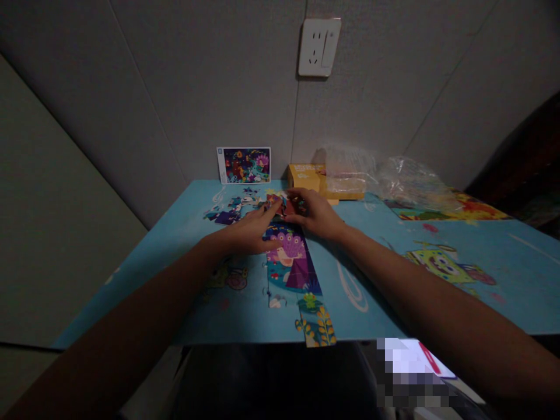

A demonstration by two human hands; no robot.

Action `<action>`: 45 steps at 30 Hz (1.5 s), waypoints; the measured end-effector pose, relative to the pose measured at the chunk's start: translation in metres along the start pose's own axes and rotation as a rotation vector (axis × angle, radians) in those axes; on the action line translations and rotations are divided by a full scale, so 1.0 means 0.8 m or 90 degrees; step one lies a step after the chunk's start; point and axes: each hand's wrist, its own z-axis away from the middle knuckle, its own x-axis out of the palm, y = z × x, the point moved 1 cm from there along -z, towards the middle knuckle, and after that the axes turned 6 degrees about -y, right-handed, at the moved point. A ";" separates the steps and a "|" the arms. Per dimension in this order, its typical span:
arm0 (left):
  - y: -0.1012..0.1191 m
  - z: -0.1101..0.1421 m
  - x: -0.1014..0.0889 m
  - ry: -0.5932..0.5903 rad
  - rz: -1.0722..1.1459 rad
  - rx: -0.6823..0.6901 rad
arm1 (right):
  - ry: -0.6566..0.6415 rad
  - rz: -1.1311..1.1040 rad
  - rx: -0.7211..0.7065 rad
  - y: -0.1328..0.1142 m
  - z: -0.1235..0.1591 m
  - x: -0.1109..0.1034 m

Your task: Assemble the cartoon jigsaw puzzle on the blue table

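A partly joined jigsaw puzzle (289,259) lies on the table, showing a pink-purple peacock-like creature and a purple hill. At its lower end is a section with a frog and yellow leaves (319,326). My left hand (254,230) rests at the puzzle's upper left, fingers stretched out and thumb apart, its fingertips touching reddish puzzle pieces (284,207). From the right, my right hand (318,214) curves its fingers and thumb around these same pieces. The fingers partly hide them. Loose puzzle pieces (227,217) lie left of my left hand, some overlapping.
A picture card (247,165) leans on the wall behind the loose pieces. An orange-yellow box (306,175) and clear plastic bags (406,178) stand at the back. Another colourful picture (464,209) lies back right. The blue table (175,233) has a near edge below the puzzle.
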 end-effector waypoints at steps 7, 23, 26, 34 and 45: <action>0.004 0.002 -0.002 0.006 0.007 0.084 | -0.025 -0.093 -0.021 -0.005 0.001 0.000; -0.003 -0.002 -0.002 0.026 -0.030 -0.043 | -0.083 0.212 0.279 0.018 0.003 0.004; -0.002 -0.002 -0.003 0.020 -0.034 -0.053 | -0.074 0.198 0.285 0.017 0.002 0.003; -0.002 -0.003 -0.003 -0.006 -0.034 -0.067 | -0.051 0.096 0.245 0.014 0.001 0.002; 0.007 0.005 -0.006 -0.025 0.006 0.072 | -0.062 -0.087 -0.092 -0.015 0.008 -0.005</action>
